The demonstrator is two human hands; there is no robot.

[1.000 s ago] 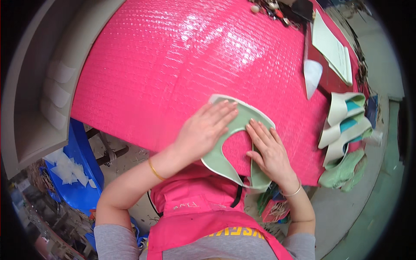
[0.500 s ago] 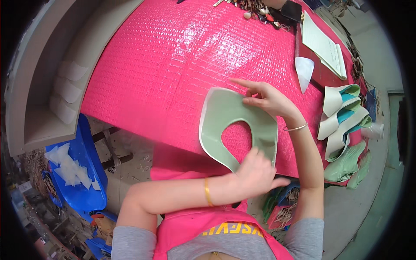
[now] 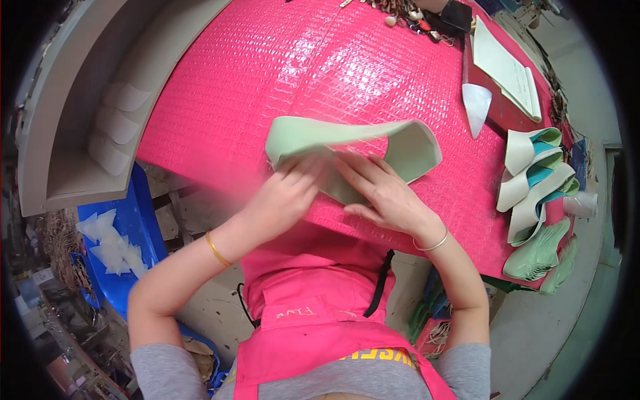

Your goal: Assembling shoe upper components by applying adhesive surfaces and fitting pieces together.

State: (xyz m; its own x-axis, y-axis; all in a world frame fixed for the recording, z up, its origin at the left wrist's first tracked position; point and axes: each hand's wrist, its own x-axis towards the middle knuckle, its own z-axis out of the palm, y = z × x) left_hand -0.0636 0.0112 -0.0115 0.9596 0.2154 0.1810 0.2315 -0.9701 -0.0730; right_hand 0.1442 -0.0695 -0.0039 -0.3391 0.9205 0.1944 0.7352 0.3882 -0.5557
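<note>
A pale green curved shoe upper (image 3: 413, 150) lies on the pink table near its front edge, with a wide opening in its middle. At its near left part, my left hand (image 3: 283, 203) has its fingers close together on the piece. Those fingertips are smeared by motion, and the thumb is hidden. My right hand (image 3: 387, 193) lies over the near edge of the upper, fingers stretched out flat and thumb apart. The two hands' fingertips almost meet.
Several white and green shoe uppers (image 3: 533, 180) are stacked at the table's right edge. A white pointed piece (image 3: 476, 107) and a notepad (image 3: 510, 67) lie behind them. At left are a grey shelf (image 3: 80, 187) with white pieces and a blue chair (image 3: 137, 227).
The shoe upper has been turned, its opening now toward the far side. My left hand moved left onto it; my right hand came down from its far edge to the near edge.
</note>
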